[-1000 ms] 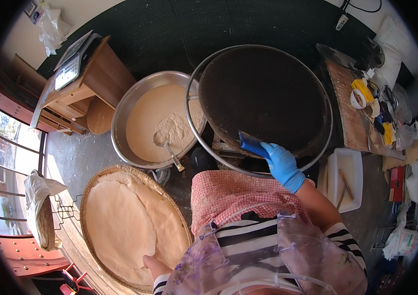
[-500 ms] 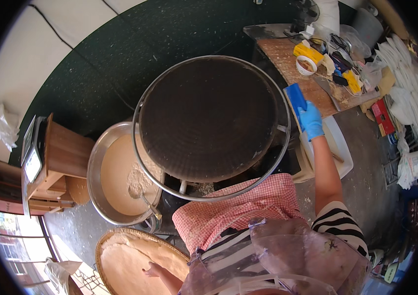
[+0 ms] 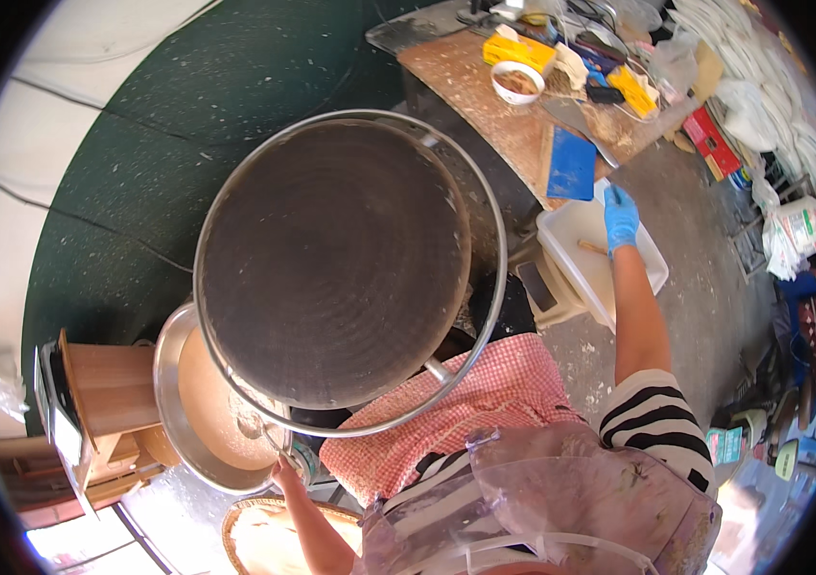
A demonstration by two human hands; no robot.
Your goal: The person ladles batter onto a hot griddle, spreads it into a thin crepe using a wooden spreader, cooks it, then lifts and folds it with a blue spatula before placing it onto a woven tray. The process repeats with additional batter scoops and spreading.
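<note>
My left hand [image 3: 287, 476] is closed at the end of the handle of a ladle [image 3: 251, 423], which rests in a wide metal bowl of beige batter [image 3: 199, 402]. My right hand [image 3: 622, 218], in a blue glove, is over the rim of a white plastic tub [image 3: 652, 251], its fingers extended and apparently holding nothing. A blue flat rectangular scraper [image 3: 573, 165] lies at the table edge just left of those fingers. Inside the tub, a wooden handle [image 3: 592, 248] shows. Before me stands a large round dark griddle [image 3: 336, 259], its surface bare, circled by a metal ring [image 3: 501, 287].
A wooden table [image 3: 456, 72] at the back right carries a white bowl [image 3: 517, 82], yellow packages [image 3: 519, 53] and clutter. A red-checked cloth [image 3: 513, 379] lies between me and the griddle. Lower left is a round basket [image 3: 235, 522]; a wooden stand [image 3: 111, 383] is beyond the batter.
My right hand has let go of the blue scraper on the table and moved to the tub. My left hand has gone from above the basket to the ladle handle. The view has turned right.
</note>
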